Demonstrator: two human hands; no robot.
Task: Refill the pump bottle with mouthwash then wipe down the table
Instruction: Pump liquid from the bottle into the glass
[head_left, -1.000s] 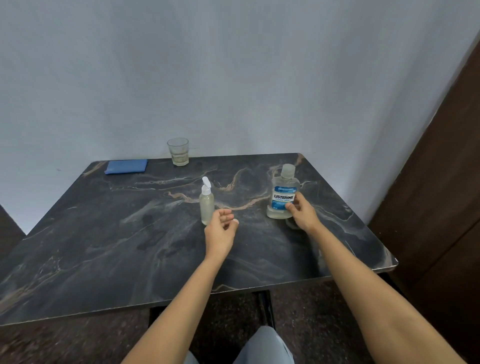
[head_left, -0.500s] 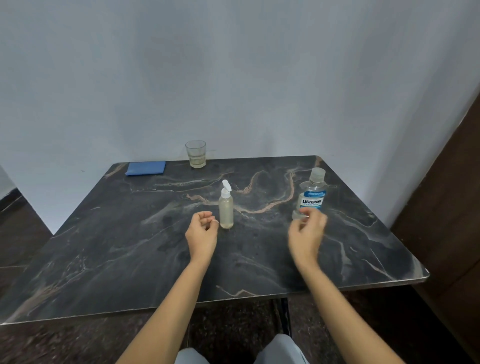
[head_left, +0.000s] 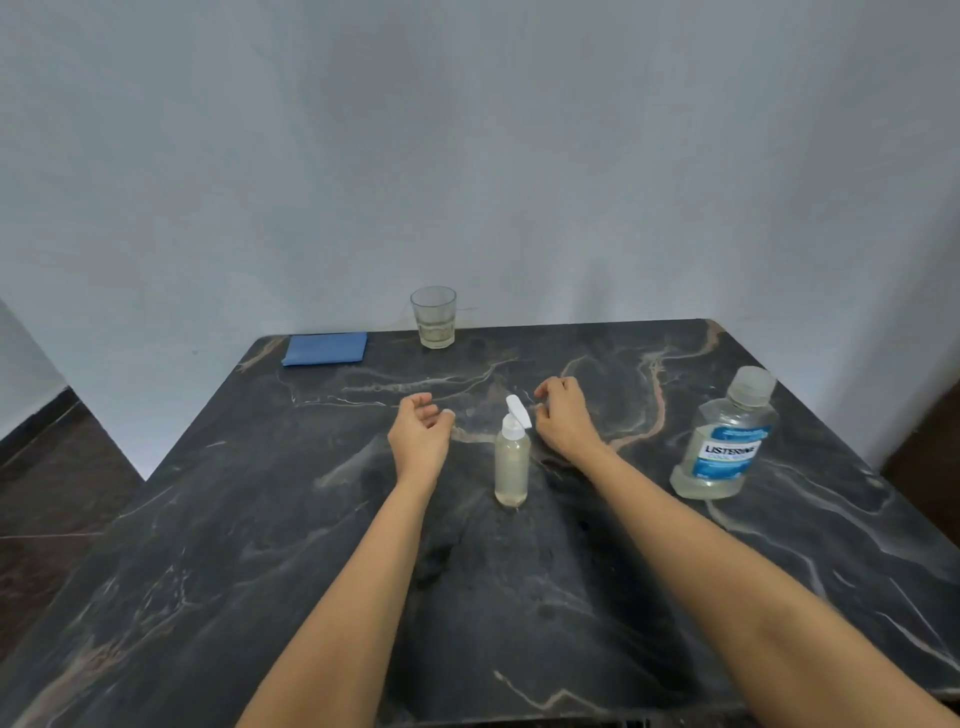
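Flanking the upright pump bottle (head_left: 512, 460), my left hand (head_left: 422, 436) and right hand (head_left: 565, 418) hover loosely curled, both empty; right hand is nearer, just beside its top.

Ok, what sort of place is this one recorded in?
Probably a plain room in a home, not certain: a dark marbled table set against a bare pale wall, with a mouthwash bottle, a drinking glass and a folded blue cloth on it.
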